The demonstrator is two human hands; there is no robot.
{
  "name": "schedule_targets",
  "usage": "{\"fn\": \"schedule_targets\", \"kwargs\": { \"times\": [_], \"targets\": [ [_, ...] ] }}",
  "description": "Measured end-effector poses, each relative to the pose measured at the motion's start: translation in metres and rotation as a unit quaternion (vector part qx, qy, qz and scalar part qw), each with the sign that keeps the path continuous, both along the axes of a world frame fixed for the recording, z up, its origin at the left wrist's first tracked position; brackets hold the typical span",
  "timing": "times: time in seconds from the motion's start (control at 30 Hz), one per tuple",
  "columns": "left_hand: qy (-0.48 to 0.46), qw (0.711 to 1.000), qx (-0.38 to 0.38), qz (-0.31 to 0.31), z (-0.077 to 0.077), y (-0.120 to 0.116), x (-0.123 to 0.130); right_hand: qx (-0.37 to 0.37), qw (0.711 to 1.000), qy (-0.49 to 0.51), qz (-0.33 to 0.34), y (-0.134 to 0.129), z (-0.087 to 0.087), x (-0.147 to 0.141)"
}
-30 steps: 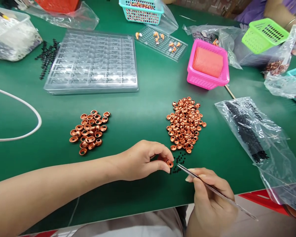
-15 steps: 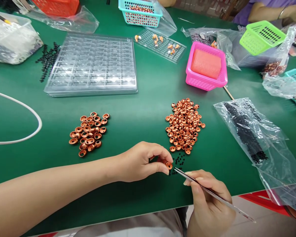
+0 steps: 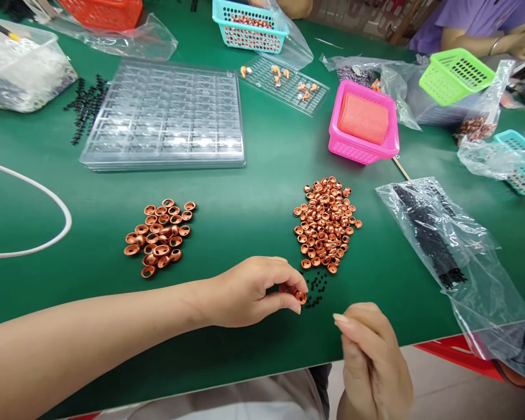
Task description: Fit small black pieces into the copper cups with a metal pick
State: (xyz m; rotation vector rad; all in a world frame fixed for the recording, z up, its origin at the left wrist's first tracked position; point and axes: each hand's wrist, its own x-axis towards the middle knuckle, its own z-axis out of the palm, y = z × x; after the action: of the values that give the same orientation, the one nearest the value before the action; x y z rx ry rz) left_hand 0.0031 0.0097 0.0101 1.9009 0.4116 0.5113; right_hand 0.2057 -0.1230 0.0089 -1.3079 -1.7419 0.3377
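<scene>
My left hand (image 3: 258, 291) pinches a small copper-coloured cup (image 3: 300, 297) with a hole in it between thumb and fingertips. Right beside that cup lie several tiny black pieces (image 3: 317, 286) on the green table. My right hand (image 3: 371, 356) is closed near the table's front edge, apart from the left; no tweezers show in it now, and whatever its curled fingers hold is hidden. A large pile of copper cups (image 3: 328, 219) lies beyond the black pieces. To the left, past my forearm, is a smaller group of copper cups (image 3: 161, 233).
Stacked clear plastic trays (image 3: 166, 116) stand at the back left. A pink basket (image 3: 363, 149) holds a reddish block. At right lies a plastic bag (image 3: 446, 245) with black strips. A white cable (image 3: 63, 204) curves in at left. Another person's arm (image 3: 476, 41) is at far right.
My right hand has turned and curled, and the tweezers seen in it earlier are out of sight. My left hand keeps its pinch on the copper cup, barely moved.
</scene>
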Motion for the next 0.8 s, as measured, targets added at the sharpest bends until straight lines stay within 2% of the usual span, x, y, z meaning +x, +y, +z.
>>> {"fn": "schedule_targets", "kwargs": {
  "times": [0.1,0.27,0.4,0.8],
  "targets": [
    [-0.019,0.999,0.01,-0.03,-0.001,-0.001,0.0,0.0,0.995,-0.087,0.056,0.003,-0.001,0.004],
    [-0.02,0.997,0.024,-0.064,0.0,-0.005,0.0,0.006,0.979,-0.156,0.129,0.006,-0.013,0.007],
    [-0.021,0.997,0.041,-0.066,0.002,-0.007,-0.001,0.01,0.971,-0.171,0.168,0.005,-0.016,0.009],
    [-0.022,0.997,0.06,-0.047,0.005,-0.014,-0.002,-0.004,0.966,-0.157,0.207,0.002,-0.018,0.014]
  ]
}}
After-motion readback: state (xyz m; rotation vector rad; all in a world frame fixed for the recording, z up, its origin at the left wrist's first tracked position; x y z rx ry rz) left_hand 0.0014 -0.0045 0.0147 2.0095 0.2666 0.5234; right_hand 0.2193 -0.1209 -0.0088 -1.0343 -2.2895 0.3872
